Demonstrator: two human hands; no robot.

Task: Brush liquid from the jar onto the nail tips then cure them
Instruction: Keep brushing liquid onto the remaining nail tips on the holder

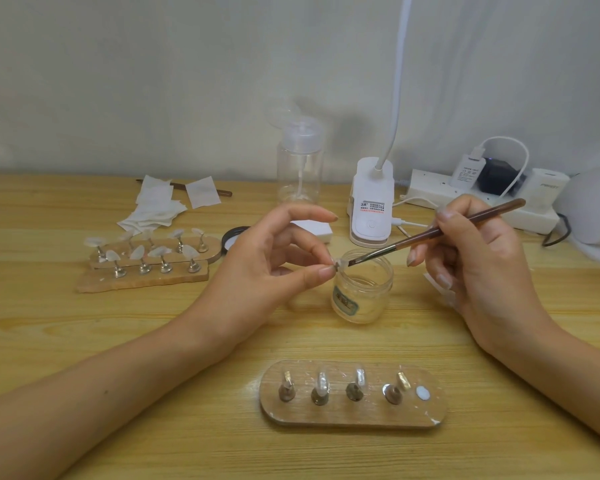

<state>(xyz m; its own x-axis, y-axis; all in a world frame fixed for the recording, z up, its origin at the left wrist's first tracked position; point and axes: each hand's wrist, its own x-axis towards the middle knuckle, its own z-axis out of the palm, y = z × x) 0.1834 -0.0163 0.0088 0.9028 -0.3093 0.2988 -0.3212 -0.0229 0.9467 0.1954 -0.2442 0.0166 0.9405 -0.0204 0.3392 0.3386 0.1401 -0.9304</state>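
Note:
My left hand (278, 261) pinches a small clear nail tip on its stand (340, 264) between thumb and a finger, just above the rim of an open glass jar (362, 289). A brown-handled brush (440, 230) is held in my right hand (478, 258) like a pen, and its bristles touch the nail tip. In front of me a wooden oval holder (352, 415) carries several metal stands, some with clear tips. Two more wooden holders (142, 277) at the left carry several tips.
A clear pump bottle (299, 164) and a white clip lamp (371, 206) stand behind the jar. A power strip (430, 190) with plugs lies at the back right, next to a white curing lamp (593, 209). Cotton pads (160, 206) and the jar lid (232, 237) lie at the left.

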